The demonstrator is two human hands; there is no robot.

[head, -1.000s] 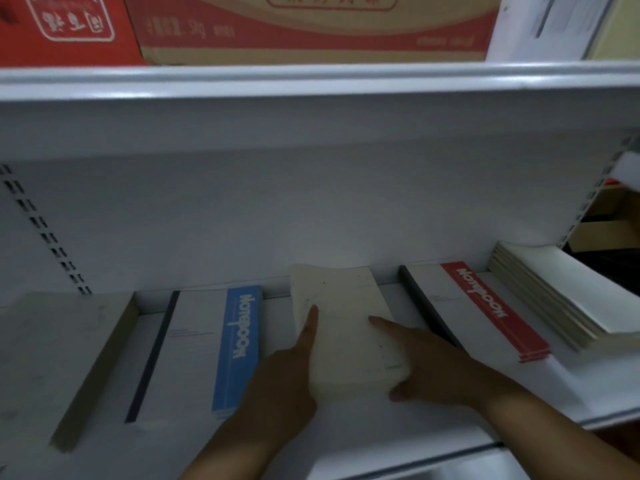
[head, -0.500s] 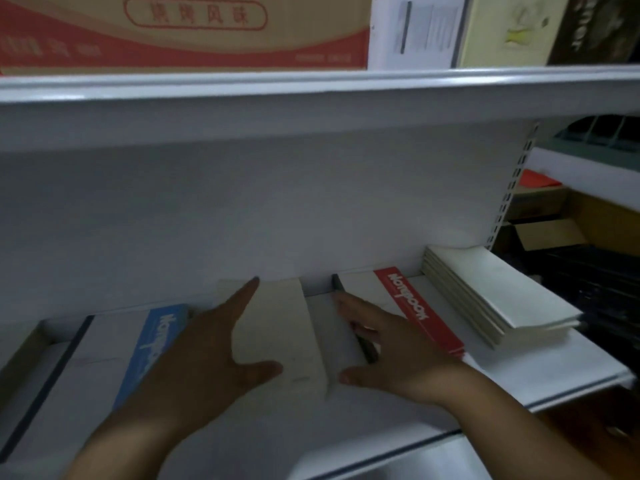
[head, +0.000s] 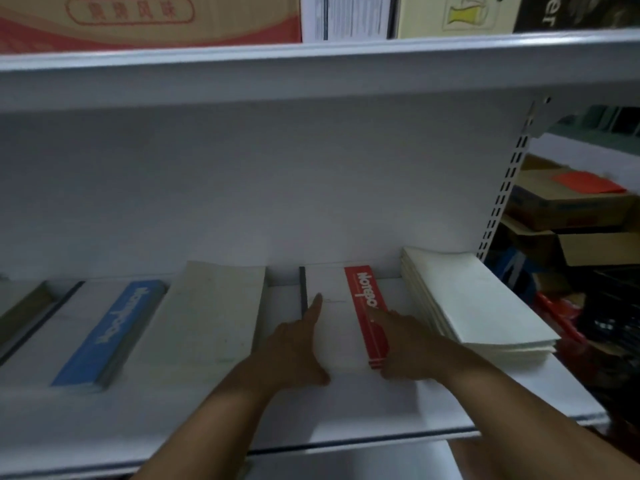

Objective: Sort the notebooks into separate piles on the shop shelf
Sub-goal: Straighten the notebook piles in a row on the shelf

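On the white shelf [head: 381, 410] lie several piles of notebooks. The red-striped white notebook pile [head: 341, 327] sits in the middle. My left hand [head: 298, 344] lies against its left edge with straight fingers, thumb at the near corner. My right hand [head: 405, 344] lies on its right side over the red stripe, fingers straight, thumb at the near edge. A plain cream pile [head: 211, 313] lies to the left, then a blue-striped pile [head: 104, 327]. Another cream pile [head: 474, 303] lies at the right.
A tan-edged pile [head: 20, 303] shows at the far left. The upper shelf [head: 311, 64] carries cardboard boxes [head: 149, 19]. Right of the slotted upright [head: 505, 188] stand more cartons [head: 571, 216] and dark clutter.
Both hands left the cream pile and moved right onto the red-striped pile. The view has shifted right as well.
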